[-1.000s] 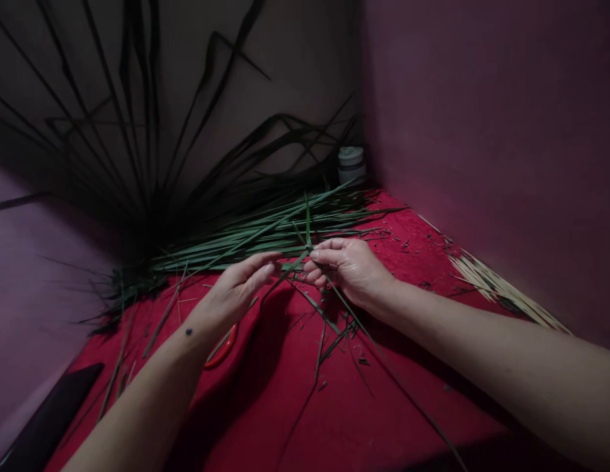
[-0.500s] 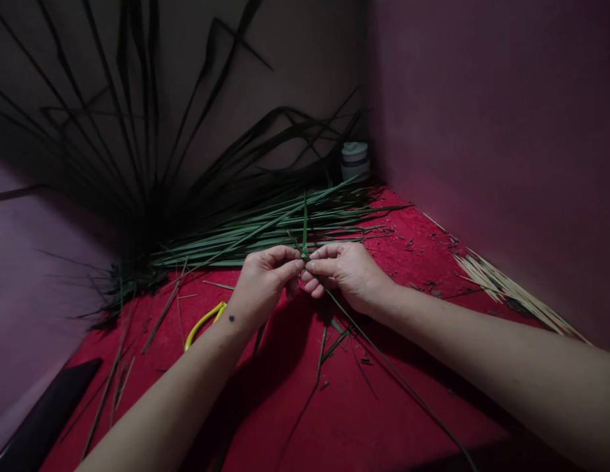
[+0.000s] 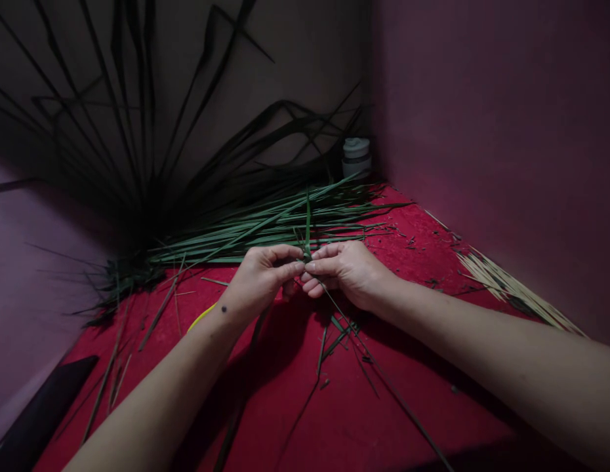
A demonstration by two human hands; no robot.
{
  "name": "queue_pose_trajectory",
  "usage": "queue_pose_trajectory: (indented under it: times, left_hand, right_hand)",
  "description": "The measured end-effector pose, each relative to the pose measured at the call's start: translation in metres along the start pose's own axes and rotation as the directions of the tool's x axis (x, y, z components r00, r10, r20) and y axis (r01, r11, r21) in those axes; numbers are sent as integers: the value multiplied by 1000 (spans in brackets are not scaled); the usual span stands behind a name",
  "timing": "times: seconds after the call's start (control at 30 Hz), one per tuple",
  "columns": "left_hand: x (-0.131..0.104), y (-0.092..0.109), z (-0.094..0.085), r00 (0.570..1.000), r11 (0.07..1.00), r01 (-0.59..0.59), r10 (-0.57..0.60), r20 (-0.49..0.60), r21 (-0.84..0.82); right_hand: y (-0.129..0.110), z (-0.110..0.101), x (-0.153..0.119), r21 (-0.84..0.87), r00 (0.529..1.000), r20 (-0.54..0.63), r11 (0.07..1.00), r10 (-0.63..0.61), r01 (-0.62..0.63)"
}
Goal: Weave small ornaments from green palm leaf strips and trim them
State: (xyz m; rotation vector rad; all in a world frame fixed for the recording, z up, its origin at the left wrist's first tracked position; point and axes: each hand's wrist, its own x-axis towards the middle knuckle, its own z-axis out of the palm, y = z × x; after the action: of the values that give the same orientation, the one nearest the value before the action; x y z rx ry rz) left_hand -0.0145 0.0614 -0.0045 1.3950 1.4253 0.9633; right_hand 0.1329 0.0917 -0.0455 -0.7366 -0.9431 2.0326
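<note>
Between my two hands is a green leaf strip (image 3: 307, 219), knotted or folded where the fingertips meet, with one end standing upright. My left hand (image 3: 269, 272) pinches it from the left with thumb and index finger. From the right, my right hand (image 3: 347, 272) pinches the same spot, its lower fingers curled. A long thin tail of leaf (image 3: 378, 370) runs from under my right hand toward the front edge. The fold itself is mostly hidden by the fingertips. Behind the hands lies a pile of long green leaves (image 3: 246, 229).
A red cloth (image 3: 384, 419) covers the surface, with leaf scraps strewn about. Pale thin sticks (image 3: 516, 292) lie by the right wall. A yellow handle (image 3: 201, 318) shows beside my left forearm. A lidded white container (image 3: 357, 157) stands in the back corner; a dark object (image 3: 49, 406) lies front left.
The leaf's long tail has swung a little left at its lower end. My left forearm now covers more of the yellow handle. Both hands keep their pinch.
</note>
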Motion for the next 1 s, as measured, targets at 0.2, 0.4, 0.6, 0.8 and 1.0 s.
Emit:
queue_pose_trajectory:
  times: [0.2,0.4,0.6,0.8,1.0]
  left_hand:
    - [1,2,-4,995,991,84,-78,61,-102]
    - [-4,4,10,1000,1000,-10,11,26,-16]
    - [-2,-3,13,995,1000,-5,3,-99,-27]
    - [-1,-10,11,995,982,0,-19,-102,-187]
    - [-3,-11,17,991,962,-21,-16,-135,-272]
  right_hand:
    - [-2,1,1,-120,997,-34,991,-72,68]
    - [-4,6,-3,-218,977,-118,965,-176,148]
    - [-5,8,-4,-241,982,-131,966,-134,99]
    - [-2,1,2,-143,996,-46,988,-72,65]
    - [-4,1,0,-139,996,-46,988,-73,66]
